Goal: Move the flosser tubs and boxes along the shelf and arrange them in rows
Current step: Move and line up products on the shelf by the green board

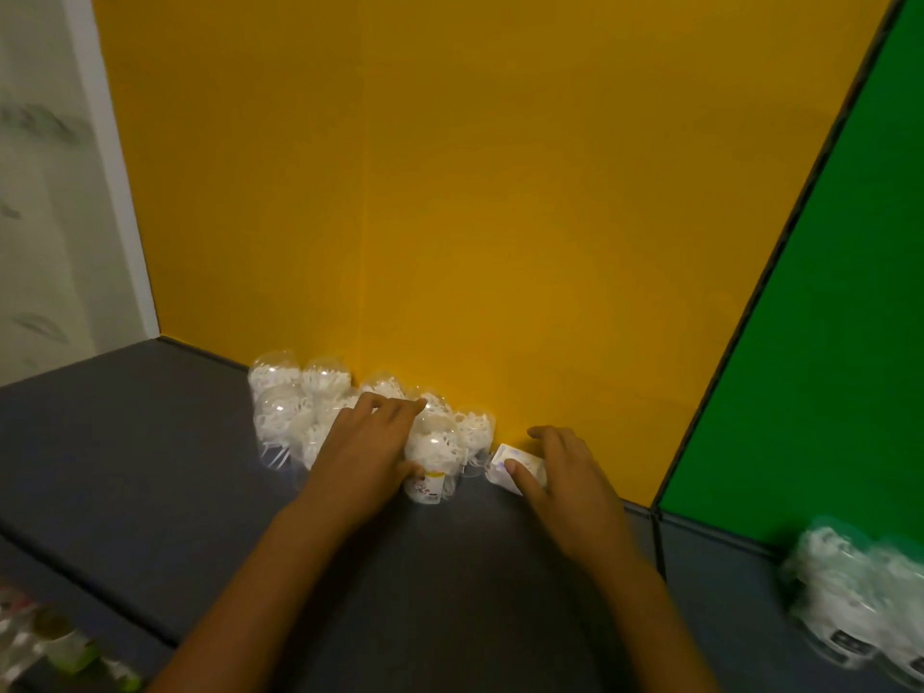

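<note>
Nearest the viewer both forearms reach forward over the dark grey shelf [150, 442]; the left hand [367, 442] lies over the cluster of clear flosser tubs [300, 407], its fingers spread fairly wide and curved across their domed lids with the thumb against the front tub [430, 472] — a hold that looks meant to herd several tubs at once rather than lift one. To the right of that hand, just beside the last tub, the right hand [560, 472] pinches a small white box [515, 465] between thumb and fingers, its thumb lying on the box's top; the box sits low on the shelf, near the back panel, probably being slid into line with the tubs. Beyond both hands the tubs stand roughly two deep, the rear ones against or very near the yellow back panel [450, 192], so there is no room to push further back; open shelf lies to the left of the left hand and in front of both, which is where a row could be drawn out. Right of the right hand a divider edge [655, 512] ends this bay at the green panel [825, 292] — little room that way; more blurred tubs [850, 602] stand past it.
</note>
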`<state>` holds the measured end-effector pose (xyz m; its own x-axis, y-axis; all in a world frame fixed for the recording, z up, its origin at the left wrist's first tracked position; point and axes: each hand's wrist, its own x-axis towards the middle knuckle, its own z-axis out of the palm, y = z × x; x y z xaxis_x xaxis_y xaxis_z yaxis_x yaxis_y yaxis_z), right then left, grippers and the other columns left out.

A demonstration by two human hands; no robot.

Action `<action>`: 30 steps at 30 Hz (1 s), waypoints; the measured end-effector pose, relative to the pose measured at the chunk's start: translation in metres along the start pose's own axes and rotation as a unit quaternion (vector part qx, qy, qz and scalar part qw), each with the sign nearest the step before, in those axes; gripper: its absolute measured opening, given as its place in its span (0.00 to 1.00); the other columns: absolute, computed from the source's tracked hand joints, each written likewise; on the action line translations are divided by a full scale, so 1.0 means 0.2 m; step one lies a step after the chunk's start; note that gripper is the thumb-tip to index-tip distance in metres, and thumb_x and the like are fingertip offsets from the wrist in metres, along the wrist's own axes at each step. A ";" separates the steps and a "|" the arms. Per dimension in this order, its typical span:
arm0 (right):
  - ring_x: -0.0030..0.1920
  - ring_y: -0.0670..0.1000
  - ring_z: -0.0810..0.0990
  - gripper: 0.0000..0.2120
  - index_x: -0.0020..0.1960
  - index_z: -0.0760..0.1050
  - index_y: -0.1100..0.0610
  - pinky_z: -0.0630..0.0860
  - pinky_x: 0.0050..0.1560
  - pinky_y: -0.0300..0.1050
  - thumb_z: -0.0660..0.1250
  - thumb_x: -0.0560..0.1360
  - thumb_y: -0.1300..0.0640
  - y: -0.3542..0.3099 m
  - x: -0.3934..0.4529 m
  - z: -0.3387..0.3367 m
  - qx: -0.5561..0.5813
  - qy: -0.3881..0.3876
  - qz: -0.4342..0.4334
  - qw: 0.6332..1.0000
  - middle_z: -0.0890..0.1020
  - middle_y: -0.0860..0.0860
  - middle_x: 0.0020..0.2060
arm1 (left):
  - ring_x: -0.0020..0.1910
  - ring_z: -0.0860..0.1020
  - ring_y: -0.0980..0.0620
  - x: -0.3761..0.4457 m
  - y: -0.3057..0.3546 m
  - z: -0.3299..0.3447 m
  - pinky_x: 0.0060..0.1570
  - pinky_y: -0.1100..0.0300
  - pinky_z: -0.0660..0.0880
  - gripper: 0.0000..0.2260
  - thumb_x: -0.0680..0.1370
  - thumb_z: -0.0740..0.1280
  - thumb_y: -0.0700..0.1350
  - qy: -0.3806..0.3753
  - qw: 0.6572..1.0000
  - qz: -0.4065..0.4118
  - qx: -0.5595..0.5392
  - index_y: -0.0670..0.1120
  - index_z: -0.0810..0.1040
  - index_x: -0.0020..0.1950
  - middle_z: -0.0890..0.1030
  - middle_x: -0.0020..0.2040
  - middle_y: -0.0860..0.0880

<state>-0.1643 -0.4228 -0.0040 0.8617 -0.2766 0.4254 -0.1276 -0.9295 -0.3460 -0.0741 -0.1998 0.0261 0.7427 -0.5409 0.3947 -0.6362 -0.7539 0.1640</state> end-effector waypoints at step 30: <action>0.62 0.45 0.69 0.21 0.70 0.67 0.51 0.70 0.60 0.39 0.64 0.79 0.46 0.18 0.00 0.10 0.044 -0.027 0.037 0.998 0.72 0.47 0.63 | 0.57 0.78 0.64 -0.04 0.23 0.15 0.46 0.67 0.77 0.29 0.68 0.73 0.45 0.086 0.752 -0.068 -0.650 0.51 0.71 0.68 0.76 0.62 0.58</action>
<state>-0.1600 -0.4510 -0.0329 0.8766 -0.3286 0.3516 -0.1509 -0.8814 -0.4476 -0.1029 -0.2418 0.0038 0.8525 -0.3505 0.3878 -0.3073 0.2641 0.9142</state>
